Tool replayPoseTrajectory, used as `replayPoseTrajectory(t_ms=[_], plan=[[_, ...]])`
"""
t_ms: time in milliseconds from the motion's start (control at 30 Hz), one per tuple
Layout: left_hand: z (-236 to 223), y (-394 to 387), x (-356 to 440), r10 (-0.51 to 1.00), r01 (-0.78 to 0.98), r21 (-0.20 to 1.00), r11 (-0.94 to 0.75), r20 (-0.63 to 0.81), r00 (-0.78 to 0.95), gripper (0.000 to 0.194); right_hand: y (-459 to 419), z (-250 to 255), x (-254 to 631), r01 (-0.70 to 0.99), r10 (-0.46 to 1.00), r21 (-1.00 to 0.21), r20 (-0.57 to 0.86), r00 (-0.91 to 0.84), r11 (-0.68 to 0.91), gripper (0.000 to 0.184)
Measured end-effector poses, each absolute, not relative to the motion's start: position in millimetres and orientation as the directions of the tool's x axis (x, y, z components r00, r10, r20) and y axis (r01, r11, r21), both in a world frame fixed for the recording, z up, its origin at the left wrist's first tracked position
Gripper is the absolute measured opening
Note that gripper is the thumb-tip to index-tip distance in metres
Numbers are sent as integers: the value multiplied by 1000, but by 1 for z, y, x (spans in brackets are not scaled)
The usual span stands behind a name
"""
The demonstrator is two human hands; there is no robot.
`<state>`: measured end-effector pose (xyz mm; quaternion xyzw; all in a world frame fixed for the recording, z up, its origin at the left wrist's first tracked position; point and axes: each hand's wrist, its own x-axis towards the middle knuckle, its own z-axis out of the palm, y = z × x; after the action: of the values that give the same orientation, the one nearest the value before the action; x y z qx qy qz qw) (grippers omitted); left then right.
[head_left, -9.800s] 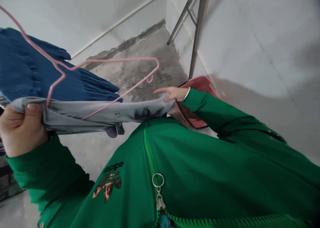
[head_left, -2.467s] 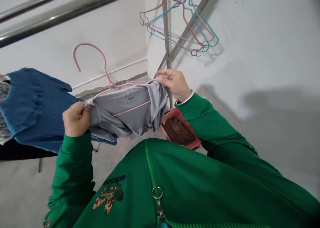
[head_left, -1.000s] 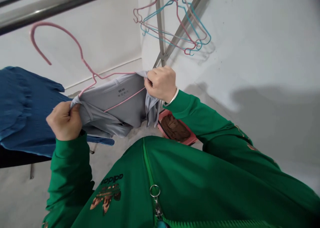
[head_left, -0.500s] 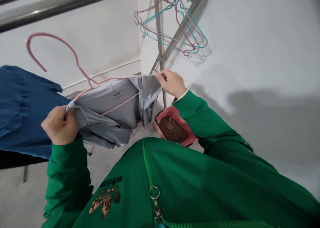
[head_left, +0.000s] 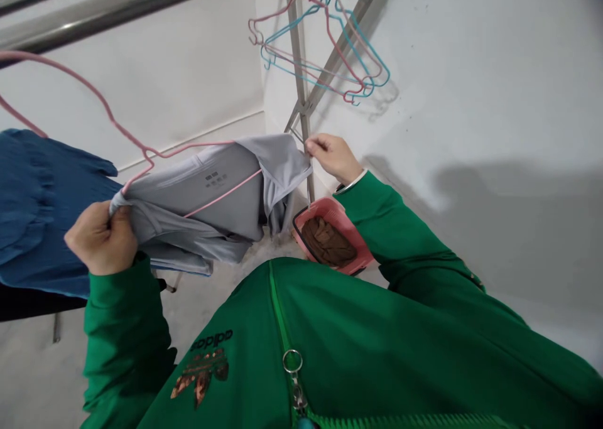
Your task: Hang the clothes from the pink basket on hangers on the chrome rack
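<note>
A grey shirt (head_left: pixel 188 184) is stretched sideways between my two hands, with a pink hanger (head_left: pixel 146 150) inside its neckline. The hanger's lower bar shows across the neck opening, and its hook reaches up to the left, partly cut off by the picture edge. My left hand (head_left: pixel 104 235) is closed around the shirt's left shoulder, at that end of the hanger. At the other shoulder, my right hand (head_left: pixel 335 157) pinches the cloth between thumb and fingers. The hanger's right end is covered by cloth.
A blue garment (head_left: pixel 47 209) hangs at the left. Metal rails (head_left: pixel 117 8) cross the top left. Several pink and blue hangers (head_left: pixel 330 46) hang from a metal frame (head_left: pixel 301 102) by the wall. Below my right arm, a pink basket (head_left: pixel 360 237) holds brown cloth (head_left: pixel 327 240).
My hands have moved slightly farther apart, the right hand to the right and the left hand leftward. The hanger's hook has shifted left and up, closer to the camera.
</note>
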<state>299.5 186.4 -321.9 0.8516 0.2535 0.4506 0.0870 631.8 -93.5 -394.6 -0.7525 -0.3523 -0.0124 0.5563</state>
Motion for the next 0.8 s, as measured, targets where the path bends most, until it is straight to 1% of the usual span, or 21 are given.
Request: replayPoseTrajectory(t_ms=[67,100,133,200,267,333,400,467,500,633,700,800], plan=[[-322,187,302,409,293,298,-908,780,474,30,-96,-375,628,707,511,-700,571,642,-106,50],[-321,187,305,357,264,257,-930,802,479,29,-95,-363,626,778,539,-623,628,561,-83,50],[-319,187,307,336,247,242,-938,803,492,28,-93,-352,624,836,594,-546,654,468,-57,50],[-315,187,314,315,231,225,-947,796,517,28,-84,-332,620,911,734,-412,614,291,-16,44],[-311,188,319,308,233,213,-949,786,536,30,-75,-319,615,952,843,-304,504,187,-29,36],[-308,192,323,286,224,191,-956,782,553,34,-69,-311,610,979,885,-186,439,157,-81,37],[-309,198,324,243,184,166,-969,780,576,37,-69,-305,603,988,866,-89,477,151,-123,43],[-314,203,324,226,157,163,-974,755,615,34,-72,-299,598,987,834,-43,529,153,-154,50],[-317,205,323,247,171,179,-969,731,635,30,-73,-297,595,985,832,-28,532,158,-169,53],[-333,208,323,395,310,248,-918,645,654,15,-71,-294,590,970,877,59,443,186,-236,62],[-337,207,324,409,320,259,-911,648,642,12,-68,-297,588,967,874,61,443,198,-249,64],[-338,204,325,405,303,269,-914,654,639,8,-63,-302,587,969,847,13,488,211,-248,59]])
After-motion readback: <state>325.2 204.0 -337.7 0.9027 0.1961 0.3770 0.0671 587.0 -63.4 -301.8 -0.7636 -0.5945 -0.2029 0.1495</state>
